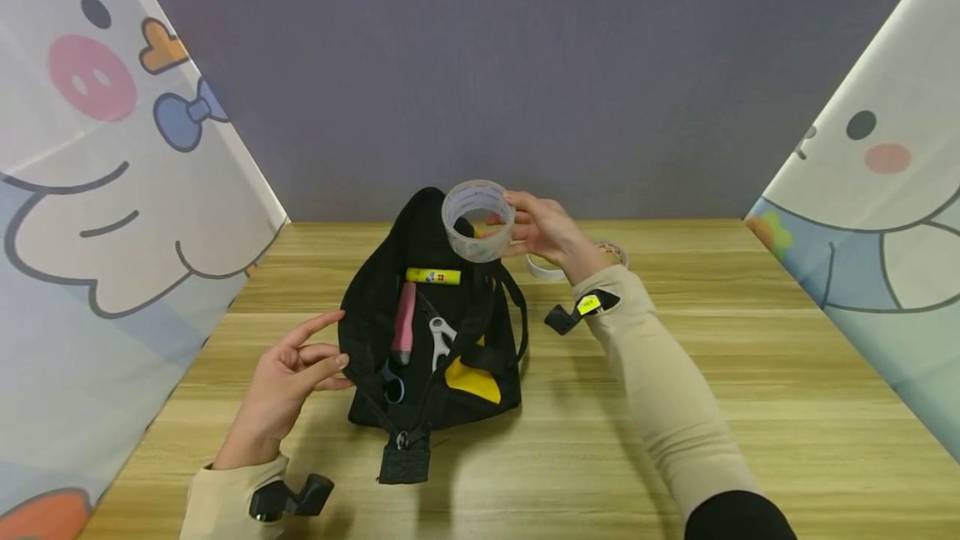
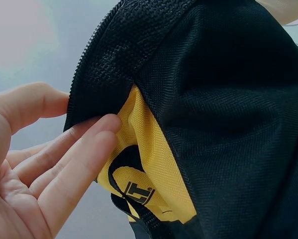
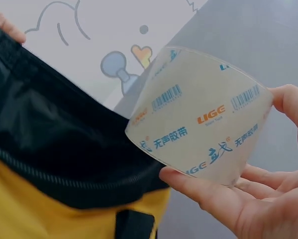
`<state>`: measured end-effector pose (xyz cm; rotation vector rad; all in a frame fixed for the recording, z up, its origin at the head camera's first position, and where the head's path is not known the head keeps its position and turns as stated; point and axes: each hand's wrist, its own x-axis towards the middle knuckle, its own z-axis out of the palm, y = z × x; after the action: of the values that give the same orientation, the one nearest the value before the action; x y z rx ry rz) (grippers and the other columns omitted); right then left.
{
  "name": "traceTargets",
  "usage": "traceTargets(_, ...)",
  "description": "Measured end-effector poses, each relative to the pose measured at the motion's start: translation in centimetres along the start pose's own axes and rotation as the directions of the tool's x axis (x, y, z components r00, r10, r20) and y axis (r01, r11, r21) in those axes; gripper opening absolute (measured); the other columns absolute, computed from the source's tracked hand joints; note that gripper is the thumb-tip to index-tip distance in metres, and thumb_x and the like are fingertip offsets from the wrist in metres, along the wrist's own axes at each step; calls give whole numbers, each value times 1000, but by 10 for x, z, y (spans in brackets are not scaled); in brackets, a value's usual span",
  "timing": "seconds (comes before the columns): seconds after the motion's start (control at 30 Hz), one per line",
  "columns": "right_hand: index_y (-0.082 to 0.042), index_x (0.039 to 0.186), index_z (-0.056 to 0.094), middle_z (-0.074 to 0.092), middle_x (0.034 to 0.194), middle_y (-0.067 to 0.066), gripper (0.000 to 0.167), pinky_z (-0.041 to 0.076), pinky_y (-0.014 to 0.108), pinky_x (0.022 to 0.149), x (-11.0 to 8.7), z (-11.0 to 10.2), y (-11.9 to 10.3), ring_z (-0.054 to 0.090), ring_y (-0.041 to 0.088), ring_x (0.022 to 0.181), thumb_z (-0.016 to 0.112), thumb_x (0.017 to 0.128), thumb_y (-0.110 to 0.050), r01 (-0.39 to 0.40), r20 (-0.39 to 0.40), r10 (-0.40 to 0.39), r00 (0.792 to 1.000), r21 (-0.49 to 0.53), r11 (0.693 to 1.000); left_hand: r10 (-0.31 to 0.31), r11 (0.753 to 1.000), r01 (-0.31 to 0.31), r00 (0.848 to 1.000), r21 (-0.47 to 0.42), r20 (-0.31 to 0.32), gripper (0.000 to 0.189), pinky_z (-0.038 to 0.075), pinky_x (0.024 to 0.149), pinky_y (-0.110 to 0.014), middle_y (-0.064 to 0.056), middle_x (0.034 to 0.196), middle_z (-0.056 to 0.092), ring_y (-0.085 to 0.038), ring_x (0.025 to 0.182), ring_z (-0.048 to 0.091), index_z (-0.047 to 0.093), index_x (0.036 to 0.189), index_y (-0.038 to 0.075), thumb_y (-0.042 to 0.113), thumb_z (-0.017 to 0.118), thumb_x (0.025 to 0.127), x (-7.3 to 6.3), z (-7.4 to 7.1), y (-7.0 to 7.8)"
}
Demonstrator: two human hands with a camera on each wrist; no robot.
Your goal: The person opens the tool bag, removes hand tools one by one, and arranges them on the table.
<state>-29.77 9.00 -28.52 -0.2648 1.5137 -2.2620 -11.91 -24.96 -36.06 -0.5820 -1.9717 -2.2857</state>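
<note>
A black and yellow zip bag (image 1: 367, 298) stands unzipped on the table. Its near-left rim is pinched between the thumb and fingers of my left hand (image 1: 288, 373), as the left wrist view (image 2: 54, 149) also shows. Inside lie a yellow glue stick (image 1: 433, 277), a pink tool (image 1: 404, 323) like a utility knife, white-handled scissors (image 1: 441, 337) and a blue handle loop (image 1: 393, 387). My right hand (image 1: 551, 232) holds a roll of clear tape (image 1: 480, 247) by its side, above the bag's far right part. Blue and orange print covers the tape (image 3: 203, 114) in the right wrist view.
Behind my right wrist, a white tape ring (image 1: 546, 272) and a reddish-cored roll edge (image 1: 613, 252) show on the wooden table (image 1: 750, 357); whether they are one roll I cannot tell. A grey wall (image 1: 525, 65) closes the back, with printed panels at both sides.
</note>
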Motion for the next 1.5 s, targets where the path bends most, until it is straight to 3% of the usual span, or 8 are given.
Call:
traceTargets(0.47,-7,115,54,67,98,14,19,63,43,62,-11,-49,-6,71,27,80,54,101,-19,98,-149,-82,985,102,990,-2,1000,2,1000,7,-3,57,63,64,-38,-3,92,75,-12,80,69,56,139,10,-21,53,92,1,0,0)
traceTargets(0.9,-5,104,61,67,88,9,16,63,41,61,-22,-94,-4,71,23,71,61,98,-19,249,-373,-154,915,222,943,-11,1000,11,1000,13,-15,56,63,64,-37,-3,92,75,-13,78,68,56,140,9,-20,54,92,1,0,0)
traceTargets(1.13,-8,114,56,56,102,6,22,63,40,64,-29,-116,-5,69,23,78,60,99,-22,262,-420,-121,899,297,918,-14,1000,14,1000,9,-21,56,63,64,-38,-4,92,75,-13,79,69,56,139,10,-20,54,92,1,1,-1)
traceTargets(1.5,-11,114,56,49,112,7,22,63,37,65,-43,-156,-3,65,21,83,60,98,-25,305,-518,-101,850,327,895,-27,1000,26,999,-3,-25,55,63,65,-40,-4,92,75,-13,76,69,56,139,8,-19,55,92,1,2,1)
